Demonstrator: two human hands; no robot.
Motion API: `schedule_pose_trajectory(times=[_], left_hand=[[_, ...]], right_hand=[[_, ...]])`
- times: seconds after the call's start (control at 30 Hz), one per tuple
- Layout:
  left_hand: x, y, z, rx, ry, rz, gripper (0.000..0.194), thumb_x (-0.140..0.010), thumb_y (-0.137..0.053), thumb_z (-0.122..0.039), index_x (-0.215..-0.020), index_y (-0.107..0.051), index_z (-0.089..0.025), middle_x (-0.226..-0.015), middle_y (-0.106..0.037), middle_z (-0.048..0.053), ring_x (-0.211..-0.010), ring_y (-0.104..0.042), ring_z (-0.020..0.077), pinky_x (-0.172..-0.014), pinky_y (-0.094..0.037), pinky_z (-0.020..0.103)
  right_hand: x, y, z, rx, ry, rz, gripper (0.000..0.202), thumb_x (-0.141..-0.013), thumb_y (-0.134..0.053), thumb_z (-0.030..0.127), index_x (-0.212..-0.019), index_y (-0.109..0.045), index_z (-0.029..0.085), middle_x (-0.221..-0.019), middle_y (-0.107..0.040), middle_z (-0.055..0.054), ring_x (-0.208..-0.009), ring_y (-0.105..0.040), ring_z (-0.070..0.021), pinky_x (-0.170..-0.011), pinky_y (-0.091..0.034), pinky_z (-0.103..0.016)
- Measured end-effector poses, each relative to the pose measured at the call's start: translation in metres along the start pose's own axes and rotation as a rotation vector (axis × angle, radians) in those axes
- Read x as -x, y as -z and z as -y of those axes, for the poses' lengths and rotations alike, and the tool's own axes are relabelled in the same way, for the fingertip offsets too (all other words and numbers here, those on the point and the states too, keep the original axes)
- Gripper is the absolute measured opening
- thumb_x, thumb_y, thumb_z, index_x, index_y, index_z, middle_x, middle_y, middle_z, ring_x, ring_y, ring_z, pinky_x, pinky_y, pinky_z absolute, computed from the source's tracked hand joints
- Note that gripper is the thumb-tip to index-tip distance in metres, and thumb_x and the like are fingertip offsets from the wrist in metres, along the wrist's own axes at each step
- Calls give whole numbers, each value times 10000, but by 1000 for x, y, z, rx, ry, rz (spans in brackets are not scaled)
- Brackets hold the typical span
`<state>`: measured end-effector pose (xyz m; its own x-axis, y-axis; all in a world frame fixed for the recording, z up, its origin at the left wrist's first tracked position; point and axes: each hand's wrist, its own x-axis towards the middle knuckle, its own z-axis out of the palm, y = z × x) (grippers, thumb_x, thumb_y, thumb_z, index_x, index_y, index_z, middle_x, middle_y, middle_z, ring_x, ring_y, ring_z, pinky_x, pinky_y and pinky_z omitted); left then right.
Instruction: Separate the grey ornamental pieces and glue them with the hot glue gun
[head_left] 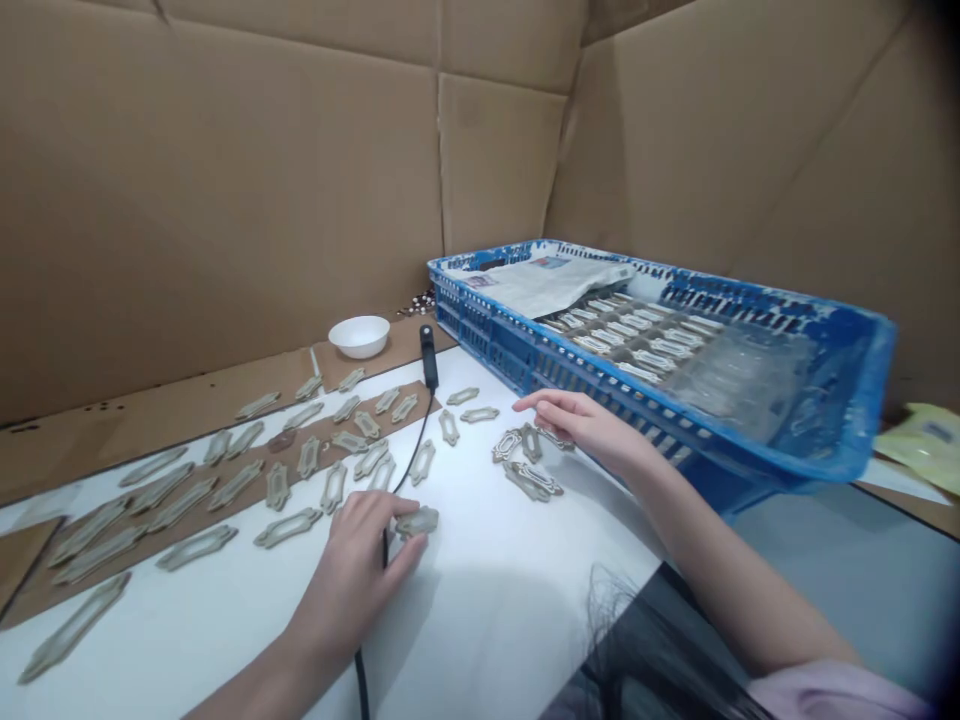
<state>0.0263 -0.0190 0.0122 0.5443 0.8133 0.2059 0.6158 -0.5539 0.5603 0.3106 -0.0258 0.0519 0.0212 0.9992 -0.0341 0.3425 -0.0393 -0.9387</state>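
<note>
My left hand [369,548] is low over the white table, thumb and index finger closed on a small grey-green frame piece [418,521]. A black cable passes beneath this hand. My right hand [574,420] hovers beside the blue crate with its index finger stretched out and the other fingers curled loosely; nothing shows in its grasp. Just below and left of it lies a small cluster of ornate frame pieces [531,443], some overlapping. Many similar pieces [278,486] are spread over the white surface and brown cardboard strip at the left.
A blue plastic crate [487,345] at the right holds rows of frame pieces, clear plastic and a white sheet. A white bowl [359,337] stands at the back, near a small black device [428,358] on the cable. Cardboard walls [300,180] rise behind.
</note>
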Motion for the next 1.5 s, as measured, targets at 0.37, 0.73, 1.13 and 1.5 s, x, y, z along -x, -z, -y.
schedule_pose_trajectory(times=[0.37, 0.73, 1.13, 1.5], left_hand=[[-44, -25, -23, -470, -196, 68, 147, -820, -376, -197, -820, -524, -195, -829, -528, 67, -806, -439, 231, -686, -336, 352], [-91, -43, -49, -581, -381, 105, 205, -815, -421, -212, -980, -543, -202, -896, -556, 67, -879, -457, 228, -746, -317, 350], [-112, -50, -55, -492, -370, 115, 162, -760, -409, -106, -817, -560, -122, -800, -612, 106, -814, -541, 238, -758, -344, 372], [-75, -14, -42, 862, 309, 75, 269, -747, -522, -334, -924, -549, -133, -730, -558, 20, -641, -484, 111, -597, -360, 229]], right_hand=[[-19, -9, 14, -30, 120, -165, 124, -752, -451, 286, -790, -427, 171, -524, -503, 56, -393, -271, -49, -412, -196, -200], [-26, -13, -9, -117, 63, -271, 109, -737, -452, 260, -785, -438, 163, -538, -556, 41, -330, -246, -30, -343, -181, -176], [-26, -14, -10, -158, 74, -299, 147, -702, -529, 279, -705, -447, 156, -501, -493, 45, -424, -378, -52, -434, -270, -181], [-11, -30, -1, 54, 130, -94, 158, -668, -585, 294, -679, -550, 140, -491, -179, 90, -447, -177, -49, -441, -145, -206]])
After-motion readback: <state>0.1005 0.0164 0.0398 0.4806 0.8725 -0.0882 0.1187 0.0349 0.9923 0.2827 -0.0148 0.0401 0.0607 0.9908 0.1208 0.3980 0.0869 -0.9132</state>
